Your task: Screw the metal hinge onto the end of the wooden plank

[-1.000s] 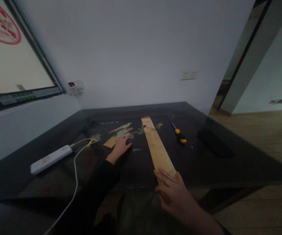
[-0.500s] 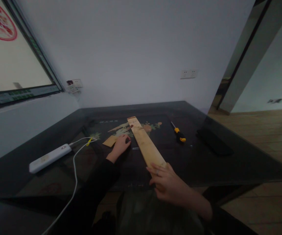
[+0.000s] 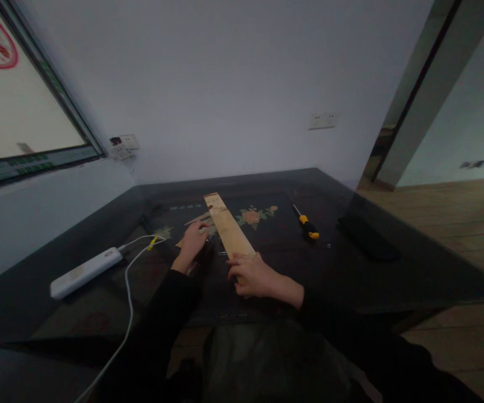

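A long pale wooden board [image 3: 229, 225] slants across the dark table, its far end pointing up and to the left. At the near end, my right hand [image 3: 256, 275] grips it with the fingers wrapped around the edge. My left hand [image 3: 194, 240] is to the left of the board, fingers curled inward; what they hold, if anything, I cannot make out. Beneath it a small flat wooden piece [image 3: 178, 244] is mostly hidden. Small shiny bits [image 3: 210, 239] show between that hand and the board, too small to name.
On the right lie a yellow and black screwdriver [image 3: 308, 227] and a black case-like object [image 3: 368, 239]. A white power strip [image 3: 86, 272] with a white cord [image 3: 128, 285] occupies the left side. The table [image 3: 309, 296] has a printed flower pattern and meets the wall behind.
My right hand and the board have shifted left and away from me. My left hand has moved left, now covering most of the small wooden piece.
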